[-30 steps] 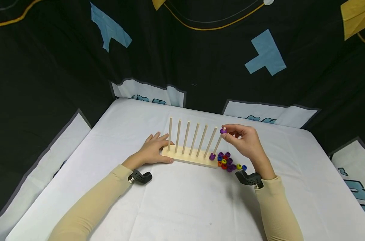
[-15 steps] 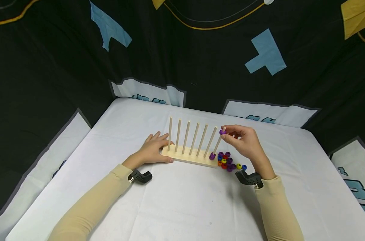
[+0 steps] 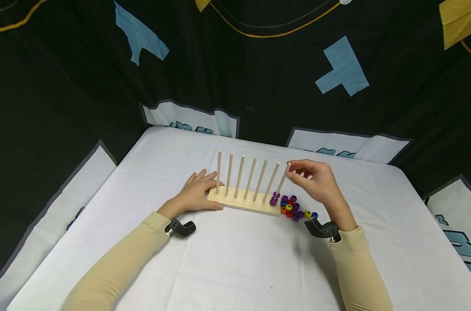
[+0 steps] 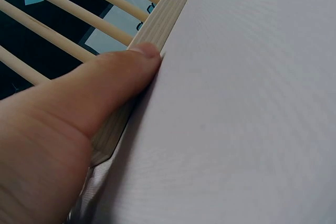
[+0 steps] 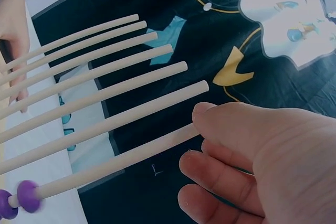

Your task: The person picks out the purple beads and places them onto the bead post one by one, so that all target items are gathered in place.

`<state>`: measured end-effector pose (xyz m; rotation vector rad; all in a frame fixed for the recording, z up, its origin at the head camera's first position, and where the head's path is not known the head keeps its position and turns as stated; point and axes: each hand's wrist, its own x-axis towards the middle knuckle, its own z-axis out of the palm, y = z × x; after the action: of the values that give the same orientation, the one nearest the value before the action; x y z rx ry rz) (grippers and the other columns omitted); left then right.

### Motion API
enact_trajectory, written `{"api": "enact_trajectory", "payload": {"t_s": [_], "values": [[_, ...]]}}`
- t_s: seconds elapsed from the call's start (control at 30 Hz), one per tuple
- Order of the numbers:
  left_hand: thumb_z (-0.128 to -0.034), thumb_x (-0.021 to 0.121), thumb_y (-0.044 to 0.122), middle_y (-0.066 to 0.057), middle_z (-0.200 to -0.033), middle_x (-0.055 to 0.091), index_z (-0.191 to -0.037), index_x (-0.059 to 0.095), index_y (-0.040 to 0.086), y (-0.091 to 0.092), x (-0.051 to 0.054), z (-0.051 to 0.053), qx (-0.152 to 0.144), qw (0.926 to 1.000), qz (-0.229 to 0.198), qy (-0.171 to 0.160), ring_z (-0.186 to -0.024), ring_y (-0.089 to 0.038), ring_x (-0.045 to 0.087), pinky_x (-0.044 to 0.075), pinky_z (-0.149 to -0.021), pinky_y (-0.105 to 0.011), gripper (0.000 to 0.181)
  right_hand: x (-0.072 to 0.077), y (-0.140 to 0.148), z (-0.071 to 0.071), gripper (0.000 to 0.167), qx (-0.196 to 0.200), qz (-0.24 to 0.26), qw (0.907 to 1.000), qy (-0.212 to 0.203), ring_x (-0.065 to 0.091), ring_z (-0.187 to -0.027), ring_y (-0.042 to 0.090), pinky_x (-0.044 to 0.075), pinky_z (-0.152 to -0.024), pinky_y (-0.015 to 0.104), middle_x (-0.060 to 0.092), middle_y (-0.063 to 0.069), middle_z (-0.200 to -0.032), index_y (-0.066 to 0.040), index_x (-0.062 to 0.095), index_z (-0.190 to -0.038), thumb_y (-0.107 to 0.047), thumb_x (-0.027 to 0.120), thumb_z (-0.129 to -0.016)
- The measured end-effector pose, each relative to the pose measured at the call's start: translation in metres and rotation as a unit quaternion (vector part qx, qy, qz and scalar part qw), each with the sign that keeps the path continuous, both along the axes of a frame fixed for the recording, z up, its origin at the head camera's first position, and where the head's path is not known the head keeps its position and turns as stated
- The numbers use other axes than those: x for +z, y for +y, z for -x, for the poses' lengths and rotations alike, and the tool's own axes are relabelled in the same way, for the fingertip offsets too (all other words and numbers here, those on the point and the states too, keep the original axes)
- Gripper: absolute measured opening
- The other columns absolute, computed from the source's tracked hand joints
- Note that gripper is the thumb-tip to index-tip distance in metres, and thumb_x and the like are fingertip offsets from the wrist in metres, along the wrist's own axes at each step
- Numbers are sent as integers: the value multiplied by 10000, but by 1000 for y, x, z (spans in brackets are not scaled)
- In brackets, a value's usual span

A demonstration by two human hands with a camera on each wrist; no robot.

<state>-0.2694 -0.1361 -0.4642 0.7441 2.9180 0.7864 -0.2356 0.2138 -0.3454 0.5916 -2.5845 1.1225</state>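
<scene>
Your hands at the peg rack: left gripping the base, right poised at the last peg's tip.
Your left hand (image 3: 196, 195) is clamping the near-left end of the wooden base (image 3: 248, 205), thumb lying along the front edge; your right hand (image 3: 314, 176) is hovering at the top of the rightmost peg (image 3: 283, 178), thumb and index tip standing apart, contact with the wood unclear. Purple beads (image 3: 273, 201) are sitting low on that peg; mixed loose beads (image 3: 296, 206) are lying just beside the base's right end on the white tablecloth (image 3: 235, 259).
</scene>
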Motion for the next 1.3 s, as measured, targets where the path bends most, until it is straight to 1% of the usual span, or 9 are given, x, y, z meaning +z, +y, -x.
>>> {"api": "enact_trajectory", "payload": {"t_s": [0.13, 0.27, 0.47, 0.77, 0.87, 1.1, 1.3], "values": [[-741, 826, 553, -190, -1627, 385, -1336, 669, 190, 0, 1, -1, -6, 10000, -15, -14, -1544, -516, 195, 91, -1231, -714, 715, 0, 1, 0, 229, 54, 89, 9999, 17, 576, -759, 52, 497, -685, 158, 775, 171, -1010, 4, 753, -1122, -84, 751, -910], [-742, 828, 545, -192, -1628, 381, -1335, 670, 190, 0, 2, -2, -25, 10000, -53, -36, -1545, -514, 192, 88, -1228, -719, 709, 0, 0, 0, 225, 106, 171, 9998, -83, 575, -746, 74, 495, -670, 153, 774, 174, -1019, 5, 754, -1120, -86, 748, -914], [-739, 831, 550, -198, -1622, 390, -1334, 671, 194, 0, 0, -1, -22, 10000, -56, -2, -1539, -522, 204, 98, -1223, -724, 711, 1, 0, 0, 230, 92, 130, 9998, -134, 577, -761, 91, 495, -675, 155, 774, 163, -1022, -6, 756, -1126, -99, 750, -916], [-738, 832, 545, -194, -1628, 381, -1335, 672, 197, 0, -1, 0, -22, 10000, -77, -33, -1544, -518, 191, 87, -1227, -718, 709, 1, 1, -1, 218, 111, 129, 9998, -97, 580, -768, 67, 496, -680, 153, 773, 163, -1003, -6, 760, -1112, -91, 749, -912], [-745, 828, 545, -199, -1626, 382, -1338, 670, 193, 0, -1, 1, -30, 10000, -22, -4, -1539, -525, 197, 95, -1219, -730, 707, 1, 2, -1, 223, 93, 108, 9999, -89, 577, -783, 61, 495, -686, 152, 772, 165, -1008, -5, 758, -1118, -94, 747, -914], [-753, 829, 544, -177, -1644, 359, -1352, 661, 194, 0, -2, 1, 18, 9999, -25, -99, -1558, -496, 168, 72, -1237, -706, 714, -1, 7, 0, 250, -9, 0, 10000, -35, 573, -804, 58, 500, -698, 160, 775, 177, -1033, 3, 749, -1148, -88, 740, -915], [-754, 829, 543, -180, -1642, 360, -1352, 661, 190, -1, -1, 1, 8, 10000, -40, -67, -1555, -502, 173, 74, -1235, -708, 714, -7, 16, 2, 260, -183, -133, 9995, -226, 576, -810, 100, 500, -693, 170, 774, 171, -1009, 2, 747, -1155, -107, 738, -920]]}}
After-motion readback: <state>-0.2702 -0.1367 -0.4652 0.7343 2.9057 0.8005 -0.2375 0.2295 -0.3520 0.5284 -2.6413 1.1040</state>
